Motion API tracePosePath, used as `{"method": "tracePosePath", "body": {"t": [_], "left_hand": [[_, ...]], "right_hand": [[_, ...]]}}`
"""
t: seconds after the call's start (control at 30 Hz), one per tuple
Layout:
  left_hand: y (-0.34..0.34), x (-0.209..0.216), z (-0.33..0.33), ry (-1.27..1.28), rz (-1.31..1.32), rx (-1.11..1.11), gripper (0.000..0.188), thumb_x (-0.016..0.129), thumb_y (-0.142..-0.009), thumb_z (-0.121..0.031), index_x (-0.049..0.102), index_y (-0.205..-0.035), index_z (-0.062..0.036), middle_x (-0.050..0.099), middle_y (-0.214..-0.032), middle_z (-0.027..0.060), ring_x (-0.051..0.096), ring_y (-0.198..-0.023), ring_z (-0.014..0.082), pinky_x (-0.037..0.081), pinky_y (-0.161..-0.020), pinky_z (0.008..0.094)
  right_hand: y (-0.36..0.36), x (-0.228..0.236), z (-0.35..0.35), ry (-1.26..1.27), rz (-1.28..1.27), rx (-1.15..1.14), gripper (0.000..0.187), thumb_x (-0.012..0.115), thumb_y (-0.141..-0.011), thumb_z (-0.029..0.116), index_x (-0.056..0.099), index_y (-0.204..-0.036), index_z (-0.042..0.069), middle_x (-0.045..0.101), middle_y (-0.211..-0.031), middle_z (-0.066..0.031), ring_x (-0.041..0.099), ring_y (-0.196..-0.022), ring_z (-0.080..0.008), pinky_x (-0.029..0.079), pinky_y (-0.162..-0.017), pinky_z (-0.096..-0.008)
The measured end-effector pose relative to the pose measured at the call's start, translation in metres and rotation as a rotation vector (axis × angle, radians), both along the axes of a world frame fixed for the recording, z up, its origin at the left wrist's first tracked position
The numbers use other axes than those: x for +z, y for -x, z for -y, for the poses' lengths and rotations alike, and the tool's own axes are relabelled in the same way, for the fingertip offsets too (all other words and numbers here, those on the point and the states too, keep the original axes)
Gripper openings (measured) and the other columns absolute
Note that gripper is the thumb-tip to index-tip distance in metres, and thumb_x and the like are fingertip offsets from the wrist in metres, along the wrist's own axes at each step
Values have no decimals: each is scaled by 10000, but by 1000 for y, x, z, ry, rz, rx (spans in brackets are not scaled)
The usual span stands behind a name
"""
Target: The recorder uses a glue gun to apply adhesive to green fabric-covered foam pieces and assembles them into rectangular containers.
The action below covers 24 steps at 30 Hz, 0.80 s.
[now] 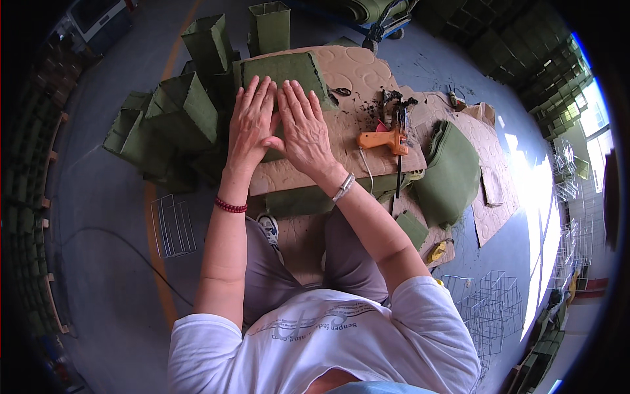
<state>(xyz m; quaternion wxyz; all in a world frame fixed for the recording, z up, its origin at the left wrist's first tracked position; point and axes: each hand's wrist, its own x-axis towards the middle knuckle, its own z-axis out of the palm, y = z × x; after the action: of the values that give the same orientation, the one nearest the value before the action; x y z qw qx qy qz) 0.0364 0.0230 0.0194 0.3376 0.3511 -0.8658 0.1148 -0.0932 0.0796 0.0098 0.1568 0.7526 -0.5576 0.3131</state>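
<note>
My left hand (251, 125) and my right hand (304, 128) lie side by side, fingers stretched out, palms down on a dark green fabric piece (282, 65). Its top face looks flat and four-sided, and my hands cover its near part. I cannot tell whether it is a single panel or a box on its side. The right thumb reaches across toward the left hand. Beneath the piece is a cardboard-covered work surface (344, 128). To the right of my hands lies an orange glue gun (380, 140), near dark, stringy residue (367, 105).
Several open green fabric boxes (184, 108) stand at the left. Folded green fabric (453, 174) hangs over the right side. Wire frames lie on the floor at left (174, 226) and right (489, 305). A blue cart (387, 29) holds green material at the back.
</note>
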Motion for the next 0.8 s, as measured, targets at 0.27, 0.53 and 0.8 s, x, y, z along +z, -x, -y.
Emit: {"method": "tracePosePath", "body": {"t": [0.27,0.53,0.8], "left_hand": [[-6,2,-2,-118,-121,-107,523,508,-902,-312,439,-1316,1,409,-1390,151,290,-1348,295,231,-1109,442],[-15,24,1,-536,-784,-261,716,222,-946,-560,232,-1436,-38,215,-1501,117,148,-1404,239,141,-1137,367],[-6,22,12,-767,-902,-365,876,79,-882,-691,120,-1459,-33,79,-1537,103,58,-1418,205,41,-1147,351]], "right_hand": [[1,3,-10,36,151,34,946,322,-828,690,238,-1406,-55,279,-1445,-230,202,-1381,-339,138,-1123,-449],[57,9,5,-178,1133,369,805,135,-928,610,129,-1450,-3,131,-1518,-149,104,-1411,-250,79,-1139,-363],[87,-8,35,-316,1478,529,841,75,-913,641,135,-1449,-4,106,-1530,-134,83,-1417,-239,65,-1144,-348]]}}
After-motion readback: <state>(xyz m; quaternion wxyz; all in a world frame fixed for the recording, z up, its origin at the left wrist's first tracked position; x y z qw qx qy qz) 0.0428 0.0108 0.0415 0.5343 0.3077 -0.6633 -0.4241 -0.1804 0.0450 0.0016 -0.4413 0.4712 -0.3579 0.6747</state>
